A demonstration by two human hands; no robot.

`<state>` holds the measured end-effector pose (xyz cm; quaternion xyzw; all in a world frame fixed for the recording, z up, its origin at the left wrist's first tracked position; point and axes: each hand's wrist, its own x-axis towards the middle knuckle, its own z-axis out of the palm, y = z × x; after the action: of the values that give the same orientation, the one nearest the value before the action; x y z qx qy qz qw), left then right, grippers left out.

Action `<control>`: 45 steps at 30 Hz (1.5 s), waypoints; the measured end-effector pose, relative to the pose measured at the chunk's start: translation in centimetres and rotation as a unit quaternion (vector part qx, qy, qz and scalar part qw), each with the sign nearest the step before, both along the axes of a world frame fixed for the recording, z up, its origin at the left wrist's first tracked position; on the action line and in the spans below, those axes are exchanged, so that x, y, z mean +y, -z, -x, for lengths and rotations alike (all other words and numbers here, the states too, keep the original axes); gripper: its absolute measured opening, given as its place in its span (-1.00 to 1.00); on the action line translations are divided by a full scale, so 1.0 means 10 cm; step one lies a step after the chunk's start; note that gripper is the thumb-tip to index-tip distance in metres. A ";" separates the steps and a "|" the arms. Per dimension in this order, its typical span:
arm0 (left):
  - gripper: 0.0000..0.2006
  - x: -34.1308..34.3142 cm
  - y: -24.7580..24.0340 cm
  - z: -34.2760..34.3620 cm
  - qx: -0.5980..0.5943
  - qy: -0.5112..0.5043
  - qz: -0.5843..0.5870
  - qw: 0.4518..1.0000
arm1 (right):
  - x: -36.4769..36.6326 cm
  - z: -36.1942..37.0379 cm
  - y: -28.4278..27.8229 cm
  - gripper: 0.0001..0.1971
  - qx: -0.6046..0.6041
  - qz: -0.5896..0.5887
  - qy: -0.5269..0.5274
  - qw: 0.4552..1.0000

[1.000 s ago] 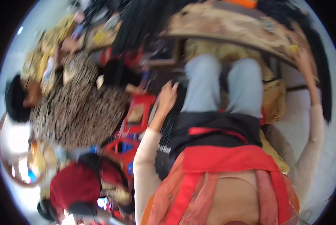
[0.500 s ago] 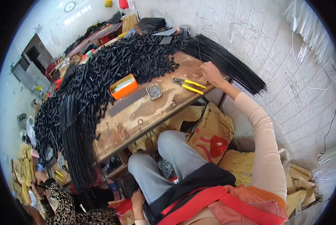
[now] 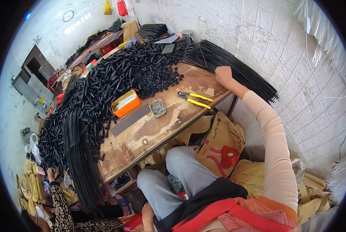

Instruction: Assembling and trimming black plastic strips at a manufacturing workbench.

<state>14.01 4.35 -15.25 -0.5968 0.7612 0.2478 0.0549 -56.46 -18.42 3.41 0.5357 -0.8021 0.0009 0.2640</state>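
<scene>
Over the table's right end, my right hand (image 3: 224,76) has its fingers curled closed against the near side of a bundle of long thin black rods (image 3: 244,73). Whatever those fingers hold, if anything, is hidden. My left hand (image 3: 148,215) is low beside my left thigh, its fingers out of sight. Pliers with yellow handles (image 3: 199,99) lie spread on the wooden table (image 3: 157,129), left of and nearer than my right hand. A small tin of little metal pieces (image 3: 157,108) stands near an orange box (image 3: 126,103) with pale contents.
A large heap of short black tubes and rings (image 3: 103,83) covers the table's far and left parts. Another rod bundle (image 3: 80,154) hangs over the left edge. A co-worker's patterned sleeve (image 3: 63,205) is at lower left. Sacks (image 3: 223,139) stand under the table.
My right hand has gone from reaching with extended fingers to a closed fist at the rods. The view has shifted slightly. The co-worker's hand has moved up toward the heap.
</scene>
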 end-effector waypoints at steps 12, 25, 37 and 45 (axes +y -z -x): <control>-0.79 0.26 0.02 -0.17 -0.063 -0.003 -0.014 0.998 | 0.09 -0.03 -0.04 -0.83 -0.138 0.152 -0.053 0.977; -0.64 0.40 0.18 -0.37 -0.006 -0.087 -0.019 0.996 | -0.49 -0.25 -0.44 -0.76 -0.194 0.154 -0.040 0.968; -0.66 0.11 -1.32 -0.04 -0.011 -0.020 0.229 0.973 | -0.81 -1.59 -2.45 -0.57 -0.208 0.196 -0.187 0.940; -0.75 -0.37 -2.83 1.53 0.481 0.179 0.123 0.849 | -0.69 -2.02 -2.38 -0.51 -0.224 0.175 -0.331 0.900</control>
<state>-1.30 0.61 13.04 -0.2576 0.8102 0.3946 -0.3485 -36.23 -25.27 27.22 0.7009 -0.6037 0.3486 0.1511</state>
